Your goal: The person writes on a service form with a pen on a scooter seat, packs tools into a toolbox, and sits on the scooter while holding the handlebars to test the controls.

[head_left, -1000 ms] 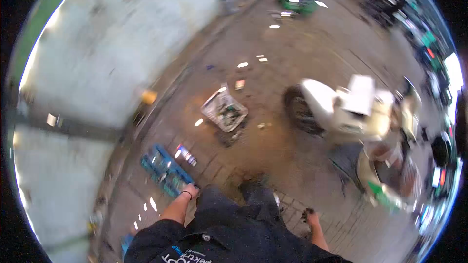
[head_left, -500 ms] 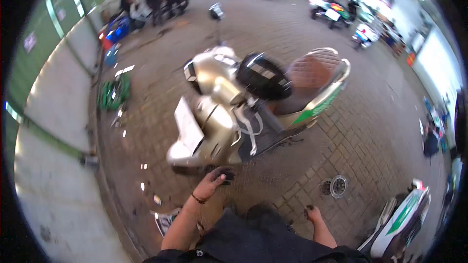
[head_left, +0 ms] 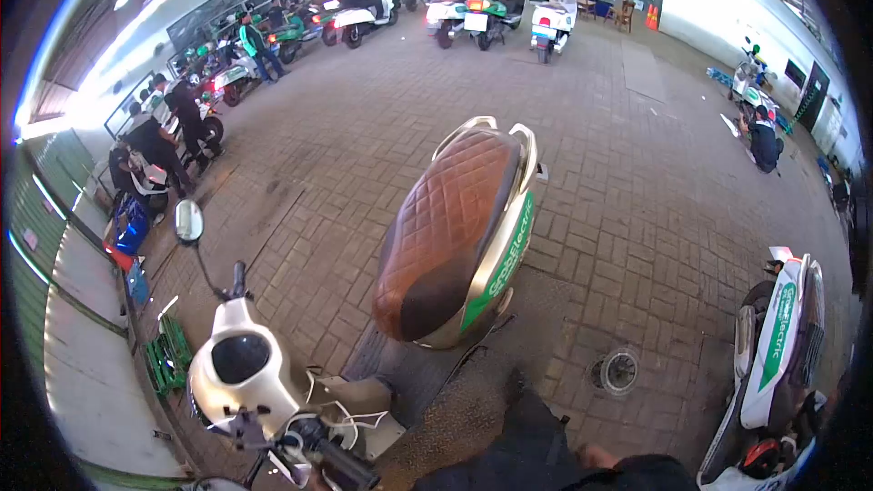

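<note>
A gold scooter stands in front of me, with its quilted brown seat (head_left: pixel 455 209) in the middle and its handlebar cover (head_left: pixel 232 327) at lower left. The dark dashboard (head_left: pixel 241 359) faces up, and loose white cables (head_left: pixel 350 418) hang beneath it. At the bottom edge, by the black handlebar grip (head_left: pixel 341 462), a small skin-toned patch seems to be my left hand (head_left: pixel 316 477); its fingers cannot be made out. Low beside my dark clothing is my right hand (head_left: pixel 596 457), partly covered and touching no scooter part that I can see. Its fingers are hidden.
Another scooter's white-and-green body (head_left: pixel 773 345) stands at the right. A round metal wheel-like part (head_left: pixel 619 371) lies on the brick floor. Green crates (head_left: pixel 166 355) sit along the left wall. Several people and parked scooters (head_left: pixel 491 18) line the back; a person crouches (head_left: pixel 762 141) far right.
My view has swung up and moved from the scooter's front to alongside it. My left hand, earlier in plain view near the front wheel, is now almost out of sight; my right hand sits lower.
</note>
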A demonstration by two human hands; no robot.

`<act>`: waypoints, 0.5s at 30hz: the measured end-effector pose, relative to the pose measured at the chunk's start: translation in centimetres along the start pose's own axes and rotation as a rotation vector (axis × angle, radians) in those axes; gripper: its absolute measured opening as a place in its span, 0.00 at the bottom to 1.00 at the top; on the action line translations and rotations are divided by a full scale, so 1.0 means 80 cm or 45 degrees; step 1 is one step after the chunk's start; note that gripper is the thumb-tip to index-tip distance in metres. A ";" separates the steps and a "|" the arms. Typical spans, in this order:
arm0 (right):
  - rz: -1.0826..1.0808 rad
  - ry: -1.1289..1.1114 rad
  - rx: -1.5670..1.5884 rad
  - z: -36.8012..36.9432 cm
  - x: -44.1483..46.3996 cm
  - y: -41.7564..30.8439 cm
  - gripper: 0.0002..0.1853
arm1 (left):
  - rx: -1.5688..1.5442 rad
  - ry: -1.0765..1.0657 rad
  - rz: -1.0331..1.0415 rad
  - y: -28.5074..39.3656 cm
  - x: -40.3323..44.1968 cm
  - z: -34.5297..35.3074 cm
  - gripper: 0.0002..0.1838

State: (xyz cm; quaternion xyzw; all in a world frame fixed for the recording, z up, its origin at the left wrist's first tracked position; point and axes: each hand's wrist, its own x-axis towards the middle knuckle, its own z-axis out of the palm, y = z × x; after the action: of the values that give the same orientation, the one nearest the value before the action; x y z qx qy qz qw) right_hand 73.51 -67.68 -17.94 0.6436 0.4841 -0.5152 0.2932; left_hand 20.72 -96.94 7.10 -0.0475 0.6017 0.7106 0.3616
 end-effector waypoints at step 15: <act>-1.045 0.996 0.340 -0.543 0.262 -0.724 0.25 | 1.562 1.628 -0.114 0.027 -0.068 0.232 0.54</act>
State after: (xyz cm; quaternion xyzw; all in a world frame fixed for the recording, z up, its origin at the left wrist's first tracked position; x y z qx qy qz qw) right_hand 36.37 -2.11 -17.83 0.5770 0.6972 -0.3671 -0.2149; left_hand 30.31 -82.97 16.65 -0.2567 0.9612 0.0855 -0.0545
